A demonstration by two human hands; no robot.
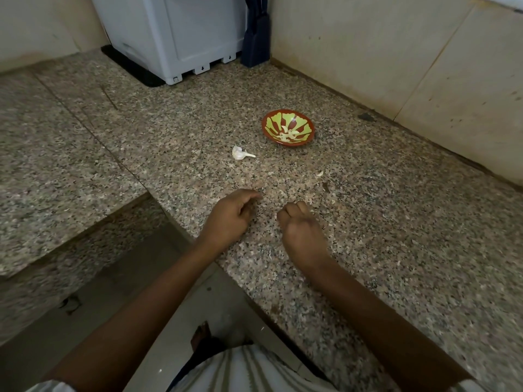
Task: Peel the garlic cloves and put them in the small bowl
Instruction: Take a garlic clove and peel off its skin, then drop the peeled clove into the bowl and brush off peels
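A small red bowl (266, 123) with a green pattern stands on the speckled granite counter (396, 222), and several peeled garlic cloves (285, 134) lie in it. A white piece of garlic bulb with its stalk (239, 153) lies on the counter left of the bowl. A small pale clove or bit of skin (319, 174) lies nearer me. My left hand (232, 215) rests low over the counter with loosely bent fingers, the index finger stretched forward. My right hand (300, 224) is curled into a fist beside it, and nothing shows in it.
A white appliance (175, 38) on a black mat and a dark upright object (256, 35) stand at the back. Tiled wall (396, 52) borders the counter on the right. The counter's front edge (198, 250) runs diagonally, with a lower granite ledge (56, 137) on the left.
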